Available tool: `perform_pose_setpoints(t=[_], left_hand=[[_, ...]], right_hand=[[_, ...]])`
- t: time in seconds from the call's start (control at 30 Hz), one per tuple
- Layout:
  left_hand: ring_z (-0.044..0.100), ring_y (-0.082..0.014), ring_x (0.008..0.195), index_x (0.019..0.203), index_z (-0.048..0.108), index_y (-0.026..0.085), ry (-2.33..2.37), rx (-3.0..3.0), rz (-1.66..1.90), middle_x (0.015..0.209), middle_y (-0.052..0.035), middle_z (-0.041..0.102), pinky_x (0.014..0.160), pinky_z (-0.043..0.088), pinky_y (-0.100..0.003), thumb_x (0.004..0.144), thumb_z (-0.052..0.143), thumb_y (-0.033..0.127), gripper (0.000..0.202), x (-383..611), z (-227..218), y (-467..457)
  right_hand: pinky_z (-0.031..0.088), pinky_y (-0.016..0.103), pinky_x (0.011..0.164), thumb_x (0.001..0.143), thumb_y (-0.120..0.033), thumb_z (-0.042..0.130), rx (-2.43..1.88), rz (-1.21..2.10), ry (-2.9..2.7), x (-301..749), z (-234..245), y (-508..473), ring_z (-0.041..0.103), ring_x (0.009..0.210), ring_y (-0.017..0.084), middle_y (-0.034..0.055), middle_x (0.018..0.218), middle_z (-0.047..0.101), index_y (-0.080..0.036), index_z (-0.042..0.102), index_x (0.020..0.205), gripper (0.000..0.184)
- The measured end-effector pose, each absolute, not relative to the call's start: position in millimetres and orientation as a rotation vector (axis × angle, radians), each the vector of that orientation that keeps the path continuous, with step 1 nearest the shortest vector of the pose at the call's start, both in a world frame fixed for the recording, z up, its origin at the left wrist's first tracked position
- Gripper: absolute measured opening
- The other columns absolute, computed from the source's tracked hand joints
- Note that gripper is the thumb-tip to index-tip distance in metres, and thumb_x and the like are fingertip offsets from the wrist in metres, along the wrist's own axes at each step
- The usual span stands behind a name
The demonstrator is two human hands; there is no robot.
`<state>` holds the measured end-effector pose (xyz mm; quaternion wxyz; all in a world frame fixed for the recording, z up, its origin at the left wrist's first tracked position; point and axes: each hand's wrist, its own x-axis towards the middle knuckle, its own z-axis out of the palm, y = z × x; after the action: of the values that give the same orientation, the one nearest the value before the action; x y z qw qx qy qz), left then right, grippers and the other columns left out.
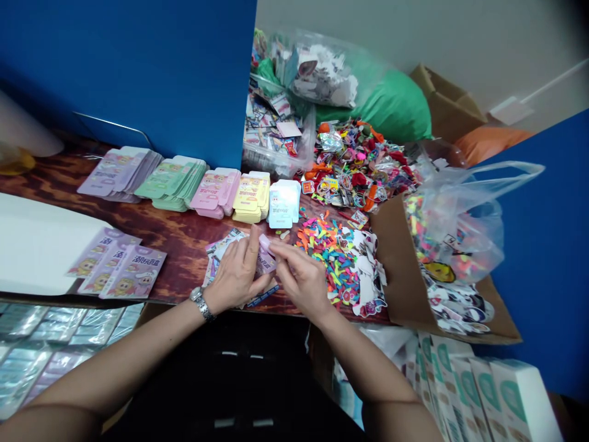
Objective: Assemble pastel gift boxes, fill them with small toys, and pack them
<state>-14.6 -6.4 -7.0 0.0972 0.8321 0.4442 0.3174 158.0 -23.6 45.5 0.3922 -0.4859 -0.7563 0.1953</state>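
My left hand (237, 277) and my right hand (301, 281) meet above a wooden table (184, 239), their fingers pinching a small lilac card packet (267, 263), partly hidden by my fingers. Under my left hand lies a loose pile of printed sheets (219, 261). Beside my right hand spreads a heap of small multicoloured balloons (327, 258). Stacks of printed cards stand in a row behind my hands: lilac (118, 174), green (171, 183), pink (215, 193), yellow (251, 197) and pale blue (284, 204). A metal watch (201, 304) circles my left wrist.
Three lilac cards (117, 265) lie on a white board (41, 245) at the left. An open cardboard box (400, 270) holding a plastic bag (455, 215) stands at the right. A mixed heap of toys and stickers (354, 162) rises behind. White-and-green boxes (478, 393) sit lower right.
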Motion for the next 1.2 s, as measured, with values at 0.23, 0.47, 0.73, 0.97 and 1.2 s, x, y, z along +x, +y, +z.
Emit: perform_pose_setpoints(t=[0.23,0.47,0.73,0.97,1.2], left_hand=[[0.059,-0.0301,0.093,0.153,-0.017,0.005,1.474,2.628,0.715,0.110,-0.0184,0.055,0.069,0.053,-0.038,0.088,0.052,0.041,0.101,-15.1,-2.6,-9.5],[0.060,-0.0288,0.093,0.157,0.011,0.017,1.724,2.672,0.359,0.114,-0.0159,0.058,0.076,0.051,-0.039,0.093,0.048,0.046,0.080,-66.8,18.0,-28.6],[0.042,-0.0536,0.128,0.150,0.035,0.008,2.246,2.542,-0.034,0.139,-0.0302,0.049,0.099,0.030,-0.072,0.091,0.053,0.045,0.072,-146.6,5.8,-50.4],[0.040,-0.0450,0.135,0.152,0.033,0.016,2.299,2.265,0.321,0.151,-0.0237,0.040,0.106,0.033,-0.060,0.087,0.047,0.066,0.082,-184.9,13.9,12.9],[0.041,-0.0477,0.134,0.149,0.029,0.008,2.503,1.649,0.233,0.148,-0.0288,0.040,0.102,0.039,-0.054,0.077,0.051,0.073,0.099,-246.7,8.5,160.8]], right_hand=[[0.053,0.038,0.107,0.096,-0.007,0.042,-1.157,0.162,-1.940,141.9,9.7,-39.0,0.058,0.129,0.022,0.0100,0.141,0.058,-0.023,0.029,0.156,0.063],[0.054,0.038,0.104,0.097,-0.014,0.050,-1.018,0.407,-2.056,134.5,5.4,-28.3,0.061,0.124,0.022,0.0118,0.135,0.062,-0.023,0.028,0.156,0.064],[0.054,0.043,0.099,0.095,-0.012,0.053,-0.953,0.481,-2.077,122.7,-1.7,-17.0,0.062,0.117,0.024,0.0138,0.123,0.066,-0.023,0.044,0.146,0.053],[0.055,0.041,0.095,0.094,-0.009,0.053,-0.943,0.551,-2.089,125.9,-1.3,-19.3,0.063,0.112,0.023,0.0111,0.118,0.067,-0.025,0.046,0.144,0.053],[0.055,0.037,0.093,0.093,-0.007,0.054,-0.935,0.551,-2.099,125.5,1.3,-23.7,0.064,0.109,0.021,0.0107,0.115,0.068,-0.022,0.049,0.141,0.050]])
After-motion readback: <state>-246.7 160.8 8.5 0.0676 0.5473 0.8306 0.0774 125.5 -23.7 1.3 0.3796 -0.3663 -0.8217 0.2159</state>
